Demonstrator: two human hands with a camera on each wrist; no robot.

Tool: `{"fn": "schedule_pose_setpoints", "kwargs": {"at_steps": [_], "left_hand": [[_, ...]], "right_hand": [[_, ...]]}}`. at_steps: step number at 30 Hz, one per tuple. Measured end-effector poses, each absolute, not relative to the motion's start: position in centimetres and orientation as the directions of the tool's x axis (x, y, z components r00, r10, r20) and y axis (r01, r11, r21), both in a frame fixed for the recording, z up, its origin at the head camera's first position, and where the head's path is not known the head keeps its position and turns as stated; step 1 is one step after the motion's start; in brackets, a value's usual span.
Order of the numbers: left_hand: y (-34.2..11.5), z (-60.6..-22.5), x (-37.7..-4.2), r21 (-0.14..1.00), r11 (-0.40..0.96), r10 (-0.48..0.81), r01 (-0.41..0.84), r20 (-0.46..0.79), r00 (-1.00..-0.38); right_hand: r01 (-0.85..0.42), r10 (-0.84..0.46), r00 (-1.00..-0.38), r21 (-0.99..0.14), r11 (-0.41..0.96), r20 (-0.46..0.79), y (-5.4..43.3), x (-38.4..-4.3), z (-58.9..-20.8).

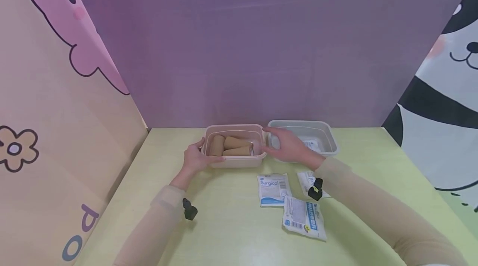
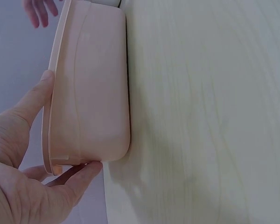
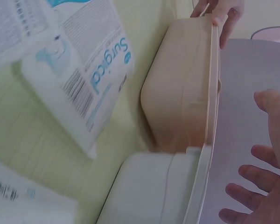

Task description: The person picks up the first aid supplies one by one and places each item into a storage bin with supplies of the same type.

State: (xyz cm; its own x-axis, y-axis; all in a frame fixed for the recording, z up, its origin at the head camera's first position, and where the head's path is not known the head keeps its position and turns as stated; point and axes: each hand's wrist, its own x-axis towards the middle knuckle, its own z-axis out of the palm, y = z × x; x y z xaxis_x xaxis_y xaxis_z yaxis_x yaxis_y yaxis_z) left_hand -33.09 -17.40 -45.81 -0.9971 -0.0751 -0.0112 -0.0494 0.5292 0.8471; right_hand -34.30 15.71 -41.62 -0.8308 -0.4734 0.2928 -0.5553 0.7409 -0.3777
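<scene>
A pink plastic bin stands at the back of the table with several brown cardboard rolls lying in it. My left hand grips its left end. In the left wrist view the thumb lies on the rim and the other fingers reach round the end wall. My right hand hovers by the bin's right end, above a white bin. The right wrist view shows its fingers spread and loose, apart from both bins, holding nothing. A white packet lies in the white bin.
In front of the bins lie a packet marked Surgical, a blue and white packet and another packet partly hidden by my right wrist. A purple panel rises behind the table, with patterned walls at both sides.
</scene>
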Motion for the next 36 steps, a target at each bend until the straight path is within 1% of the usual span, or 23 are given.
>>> {"fn": "schedule_pose_setpoints", "kwargs": {"at_steps": [4,11,14,20,29,36], "left_hand": [[-17.5,-45.8,-33.0,0.851,0.523,-0.076,-0.046,-0.007,-0.997],[-17.7,-45.8,-32.8,0.852,0.522,-0.085,-0.037,0.008,-0.996],[-17.8,-45.9,-32.7,0.852,0.522,-0.087,-0.039,0.008,-0.996],[-17.6,-46.1,-32.5,0.857,0.514,-0.087,-0.041,0.005,-0.996],[-17.4,-45.8,-32.3,0.862,0.504,-0.091,-0.044,0.003,-0.996],[-17.7,-45.8,-32.7,0.859,0.507,-0.101,-0.065,-0.016,-0.995]], "right_hand": [[-0.529,-0.442,-0.846,-0.374,0.762,0.297,16.8,-34.2,-41.5],[-0.460,-0.396,-0.888,-0.402,0.792,0.235,18.7,-34.4,-40.9],[-0.457,-0.380,-0.888,-0.418,0.785,0.258,19.7,-34.4,-40.9],[-0.460,-0.345,-0.876,-0.372,0.806,0.336,22.6,-34.4,-40.9],[-0.384,-0.286,-0.915,-0.391,0.836,0.286,26.5,-34.4,-41.3],[-0.381,-0.266,-0.911,-0.396,0.835,0.317,28.3,-34.6,-41.9]]}}
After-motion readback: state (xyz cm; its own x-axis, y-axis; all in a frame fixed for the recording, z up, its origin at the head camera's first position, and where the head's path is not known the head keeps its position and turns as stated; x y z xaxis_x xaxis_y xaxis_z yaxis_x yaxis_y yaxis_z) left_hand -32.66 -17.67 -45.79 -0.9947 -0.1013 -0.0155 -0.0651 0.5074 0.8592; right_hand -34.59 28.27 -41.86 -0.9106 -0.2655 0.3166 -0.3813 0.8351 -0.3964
